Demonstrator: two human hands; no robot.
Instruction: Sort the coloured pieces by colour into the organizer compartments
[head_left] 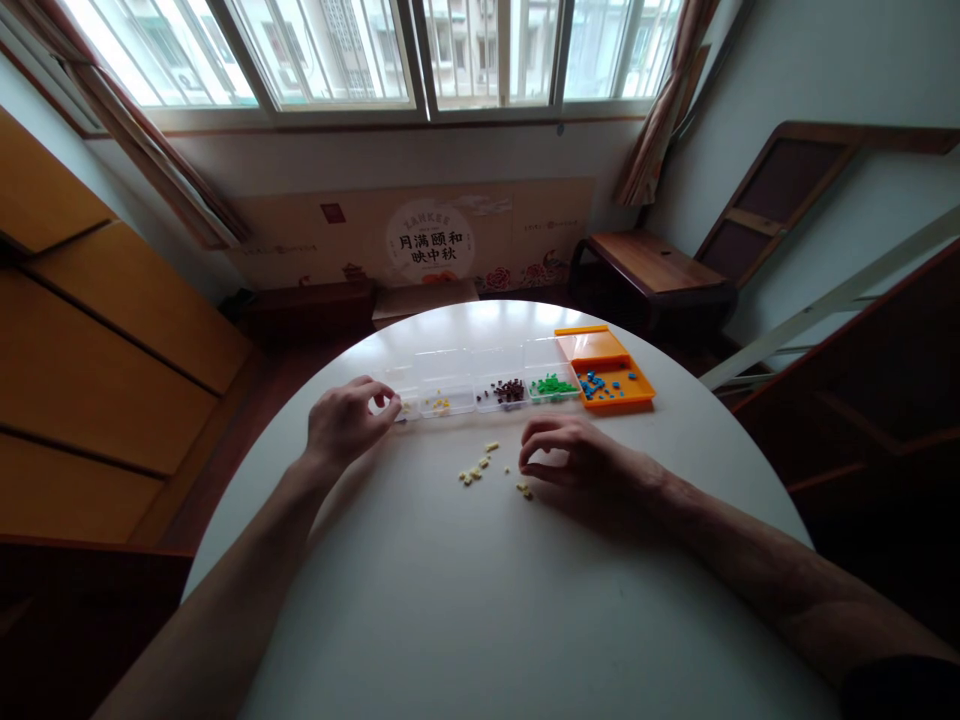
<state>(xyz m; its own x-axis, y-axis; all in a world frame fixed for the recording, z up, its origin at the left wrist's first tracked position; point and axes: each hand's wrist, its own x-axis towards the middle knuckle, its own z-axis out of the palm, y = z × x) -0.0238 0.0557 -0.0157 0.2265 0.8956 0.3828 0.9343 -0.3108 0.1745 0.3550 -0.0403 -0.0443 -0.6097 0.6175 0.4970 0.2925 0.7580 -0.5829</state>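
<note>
My left hand [349,420] is over the near side of the leftmost clear plastic box [409,410], thumb and forefinger pinched together. Whatever may be between those fingertips is too small to make out. Lower and to the right, my right hand [566,450] rests close to the tabletop with its fingertips drawn together, and what they hold, if anything, is hidden. Beside it lie small cream-coloured building blocks [475,474], a few joined or touching. Two or so more cream blocks [524,490] sit just below my right fingertips.
Clear lidded boxes stand in a row, holding yellow pieces [439,402], dark brown pieces [510,390] and green pieces [553,385]. An orange box [619,400] with blue pieces [592,383] ends the row. The round white table [420,600] stands before a window; a wooden stool [660,262] is beyond it.
</note>
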